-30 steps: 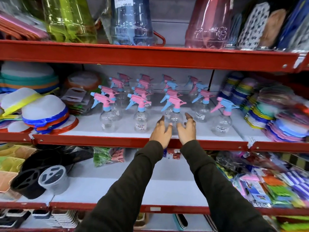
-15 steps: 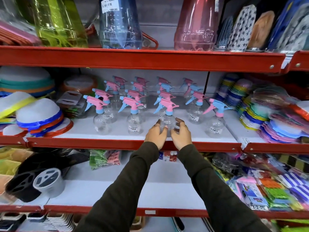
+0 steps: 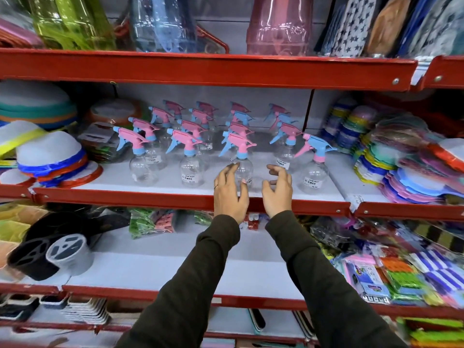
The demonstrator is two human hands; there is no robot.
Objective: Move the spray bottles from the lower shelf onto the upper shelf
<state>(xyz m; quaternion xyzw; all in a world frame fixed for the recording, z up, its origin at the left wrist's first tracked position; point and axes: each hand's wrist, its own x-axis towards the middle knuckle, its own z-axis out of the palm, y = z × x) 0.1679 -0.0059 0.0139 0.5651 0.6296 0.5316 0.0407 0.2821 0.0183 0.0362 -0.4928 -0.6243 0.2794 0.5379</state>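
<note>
Several clear spray bottles with pink and blue trigger heads stand in rows on the middle shelf [image 3: 150,197], which has a red rim. The front centre bottle [image 3: 241,149] stands upright near the rim, between my hands. My left hand [image 3: 229,192] is right against its left side with fingers spread. My right hand [image 3: 277,189] hovers a short gap to its right, fingers curled apart and holding nothing. Other front-row bottles stand at the left [image 3: 141,169], centre-left [image 3: 192,172] and right [image 3: 313,172]. No bottles show on the white shelf below [image 3: 200,267].
Stacked round lids [image 3: 50,159] crowd the bottle shelf's left end, coloured plates [image 3: 401,172] its right. The shelf below holds black and grey holders [image 3: 50,249], packets [image 3: 150,219] and sponge packs [image 3: 389,272]. Large tinted jugs [image 3: 163,21] stand on the top shelf.
Half a second ago both hands were cupped close around the front centre bottle. Now they have spread apart, the right hand drawn off to the right; the bottle stays standing.
</note>
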